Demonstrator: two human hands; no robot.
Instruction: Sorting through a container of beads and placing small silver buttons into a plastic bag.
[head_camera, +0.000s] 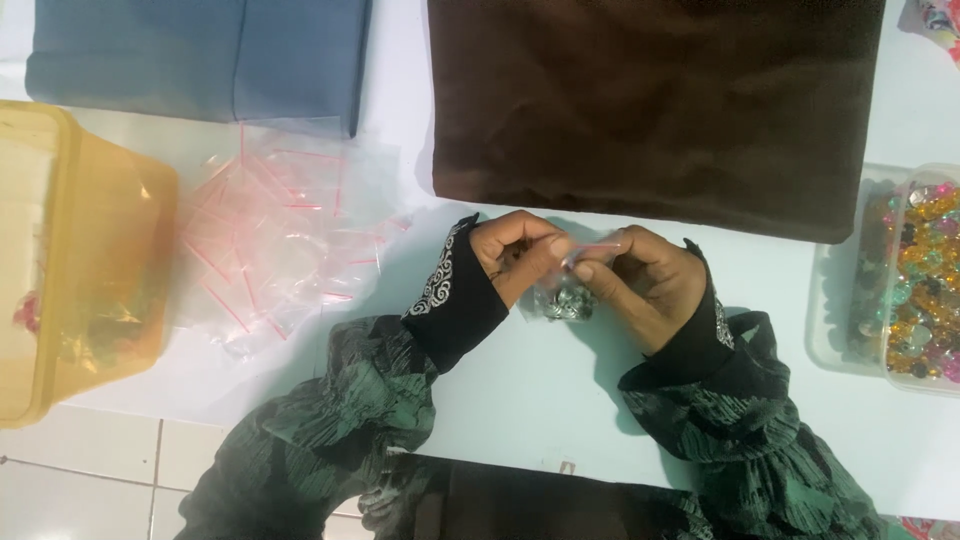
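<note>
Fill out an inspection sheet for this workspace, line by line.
Surface: pale table, tiled floor at its lower left edge.
Job's things: small clear bag holding dark beads, pinched at its top between both hands.
Clutter: heap of empty clear zip bags; yellow tub at left; clear box of coloured beads at right; folded blue cloth and brown cloth at the far side.
Grippers: left hand and right hand both grip the bag, above the table.
Cables: nothing seen.
Surroundings: person's dark green patterned sleeves; no other person seen.
</note>
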